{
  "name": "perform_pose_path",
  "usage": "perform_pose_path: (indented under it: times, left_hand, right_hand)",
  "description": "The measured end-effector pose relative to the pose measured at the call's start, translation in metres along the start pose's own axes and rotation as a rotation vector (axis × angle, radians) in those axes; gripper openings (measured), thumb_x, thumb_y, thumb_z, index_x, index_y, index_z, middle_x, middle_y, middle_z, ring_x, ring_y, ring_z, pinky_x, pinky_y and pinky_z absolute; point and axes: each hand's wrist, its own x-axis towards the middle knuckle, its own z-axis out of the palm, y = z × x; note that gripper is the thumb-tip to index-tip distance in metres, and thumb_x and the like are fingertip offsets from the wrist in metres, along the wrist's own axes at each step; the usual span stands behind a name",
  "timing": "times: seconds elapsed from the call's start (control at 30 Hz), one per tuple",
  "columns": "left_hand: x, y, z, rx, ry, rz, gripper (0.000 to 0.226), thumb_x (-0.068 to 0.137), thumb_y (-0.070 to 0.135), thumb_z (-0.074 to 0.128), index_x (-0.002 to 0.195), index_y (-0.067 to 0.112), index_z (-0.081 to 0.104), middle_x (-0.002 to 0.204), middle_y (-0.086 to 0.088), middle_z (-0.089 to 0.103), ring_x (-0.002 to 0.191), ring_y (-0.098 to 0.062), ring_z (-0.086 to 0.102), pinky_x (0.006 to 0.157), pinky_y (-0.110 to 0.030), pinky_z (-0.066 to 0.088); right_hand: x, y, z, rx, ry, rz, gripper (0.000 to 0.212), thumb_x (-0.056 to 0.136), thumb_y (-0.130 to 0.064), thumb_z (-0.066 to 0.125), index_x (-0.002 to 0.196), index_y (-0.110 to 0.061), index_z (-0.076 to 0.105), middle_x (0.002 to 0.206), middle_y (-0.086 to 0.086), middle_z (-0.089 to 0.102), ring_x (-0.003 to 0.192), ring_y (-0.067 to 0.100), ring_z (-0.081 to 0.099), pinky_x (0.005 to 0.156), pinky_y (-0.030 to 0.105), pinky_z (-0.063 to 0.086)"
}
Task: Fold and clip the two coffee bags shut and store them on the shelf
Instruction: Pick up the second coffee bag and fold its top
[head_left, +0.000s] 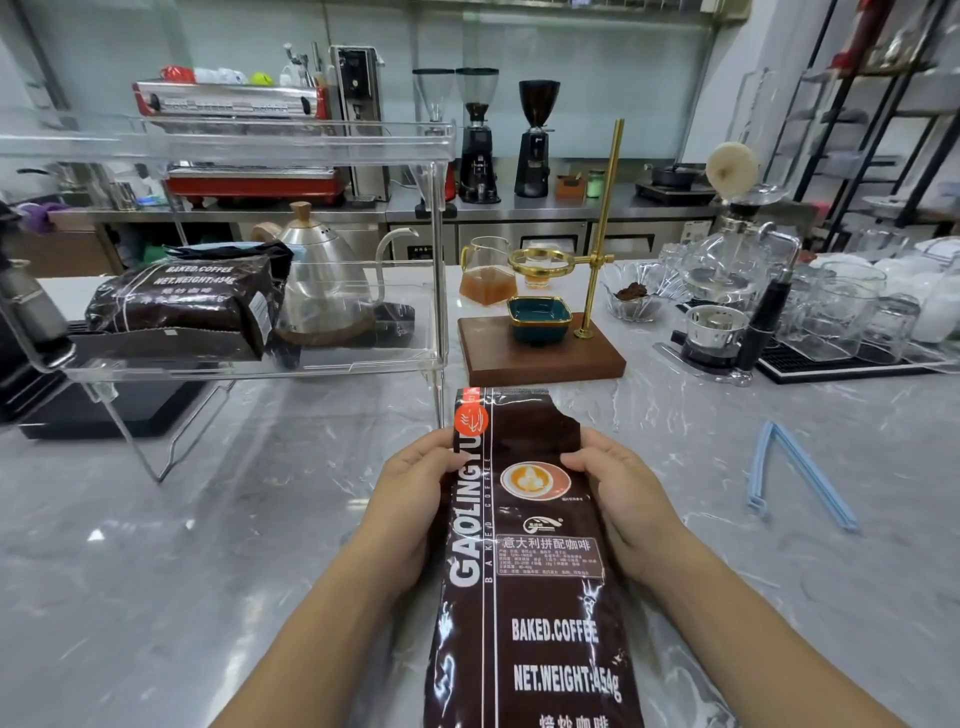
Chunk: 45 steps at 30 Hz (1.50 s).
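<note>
A dark brown coffee bag (530, 561) lies lengthwise on the grey marbled counter (208, 545), its printed face up and its open, unevenly torn top pointing away from the person. The left hand (410, 499) grips the bag's left edge, fingers (431, 457) curled onto the front just below the orange logo. The right hand (618, 493) grips the right edge opposite, its fingertips (574, 460) bent over onto the front beside the round orange emblem. Between the two sets of fingers the bag's upper part lies flat and unfolded.

To the right of the right hand's fingers, well apart from them, a pale blue clip (800, 478) lies open on the counter in a V.

Beyond the fingertips stands a wooden base (540, 358) with a brass pour-over stand (602, 228), a teal dish (540, 317) on it and a glass carafe (487, 273) of amber liquid behind.

Further off, left of the left hand's fingers, a clear acrylic shelf (249, 364) stands on the counter. On its lower tier a second coffee bag (187, 301) lies on its side; whether a clip holds it shut cannot be told. Behind it is a steel gooseneck kettle (327, 280).

Against the far wall are a red espresso machine (244, 140) and two black grinders (506, 140).
</note>
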Motion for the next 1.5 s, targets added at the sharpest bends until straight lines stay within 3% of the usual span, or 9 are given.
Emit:
perform_pose_path:
  times: [0.13, 0.27, 0.5, 0.6, 0.7, 0.83, 0.97, 1.17, 1.5]
  left_hand:
    - [0.0, 0.001, -0.001, -0.015, 0.012, -0.001, 0.034, 0.093, -0.005, 0.047, 0.092, 0.009, 0.079, 0.091, -0.023, 0.077, 0.074, -0.033, 0.071, 0.082, -0.046, 0.058]
    - [0.0, -0.001, -0.001, -0.002, 0.027, -0.018, 0.037, 0.092, -0.001, 0.045, 0.082, 0.01, 0.079, 0.084, -0.021, 0.076, 0.073, -0.033, 0.071, 0.083, -0.046, 0.057]
    - [-0.001, 0.003, 0.004, -0.045, 0.08, -0.083, 0.043, 0.065, 0.043, 0.07, 0.093, 0.011, 0.076, 0.095, -0.029, 0.067, 0.087, -0.039, 0.051, 0.079, -0.05, 0.036]
    - [-0.002, 0.004, 0.004, -0.052, 0.062, -0.129, 0.043, 0.062, 0.037, 0.075, 0.096, 0.01, 0.072, 0.098, -0.029, 0.056, 0.088, -0.038, 0.044, 0.072, -0.047, 0.037]
    - [-0.002, 0.006, 0.001, -0.03, 0.026, -0.11, 0.018, 0.074, 0.018, 0.071, 0.084, 0.005, 0.079, 0.099, -0.02, 0.05, 0.09, -0.035, 0.04, 0.063, -0.038, 0.038]
    - [-0.001, 0.004, -0.004, 0.058, -0.013, -0.087, 0.017, 0.082, -0.007, 0.067, 0.08, 0.003, 0.08, 0.094, -0.03, 0.066, 0.081, -0.038, 0.059, 0.082, -0.047, 0.052]
    - [-0.005, 0.006, -0.004, 0.098, -0.068, -0.098, 0.005, 0.077, -0.004, 0.076, 0.08, 0.0, 0.077, 0.077, -0.024, 0.072, 0.062, -0.031, 0.066, 0.07, -0.039, 0.059]
    - [-0.011, 0.004, -0.001, 0.145, -0.107, -0.039, 0.008, 0.077, -0.006, 0.076, 0.079, 0.002, 0.075, 0.07, -0.019, 0.072, 0.056, -0.028, 0.067, 0.057, -0.032, 0.059]
    - [-0.014, 0.004, 0.001, 0.286, -0.18, -0.044, 0.013, 0.077, 0.02, 0.083, 0.077, 0.007, 0.079, 0.075, -0.019, 0.075, 0.063, -0.028, 0.069, 0.067, -0.036, 0.057]
  right_hand:
    - [0.002, 0.002, -0.003, 0.045, -0.01, -0.015, 0.038, 0.091, 0.006, 0.039, 0.086, -0.006, 0.075, 0.086, 0.023, 0.073, 0.07, 0.03, 0.07, 0.068, 0.038, 0.058]
    - [0.0, 0.0, -0.002, 0.103, -0.038, 0.035, 0.041, 0.091, -0.009, 0.032, 0.101, 0.002, 0.07, 0.093, 0.023, 0.072, 0.081, 0.033, 0.068, 0.082, 0.043, 0.054]
    - [-0.002, -0.001, 0.0, 0.039, 0.0, 0.029, 0.037, 0.095, -0.025, 0.051, 0.096, 0.005, 0.073, 0.087, 0.024, 0.073, 0.074, 0.031, 0.07, 0.072, 0.037, 0.056]
    - [-0.004, -0.001, 0.0, -0.024, -0.012, -0.011, 0.021, 0.087, -0.009, 0.06, 0.09, 0.006, 0.074, 0.085, 0.026, 0.072, 0.073, 0.033, 0.069, 0.07, 0.036, 0.057]
    - [-0.006, -0.003, -0.003, -0.041, -0.049, 0.012, 0.016, 0.087, 0.002, 0.059, 0.09, 0.0, 0.075, 0.087, 0.028, 0.07, 0.071, 0.032, 0.067, 0.069, 0.037, 0.058]
    - [-0.007, -0.003, -0.005, -0.106, -0.098, 0.012, 0.019, 0.085, 0.007, 0.061, 0.091, -0.003, 0.076, 0.085, 0.026, 0.07, 0.065, 0.026, 0.067, 0.063, 0.033, 0.059]
    - [-0.011, -0.004, -0.005, -0.152, -0.128, 0.027, 0.015, 0.078, 0.001, 0.071, 0.092, -0.003, 0.075, 0.081, 0.023, 0.073, 0.062, 0.024, 0.068, 0.061, 0.033, 0.059]
    - [-0.015, -0.006, -0.003, -0.293, -0.174, 0.095, 0.04, 0.061, -0.034, 0.083, 0.086, -0.004, 0.075, 0.079, 0.021, 0.073, 0.064, 0.03, 0.068, 0.065, 0.037, 0.056]
    - [-0.021, -0.003, -0.002, -0.374, -0.161, -0.046, 0.01, 0.081, -0.011, 0.076, 0.073, -0.008, 0.071, 0.07, 0.016, 0.069, 0.059, 0.022, 0.063, 0.059, 0.032, 0.054]
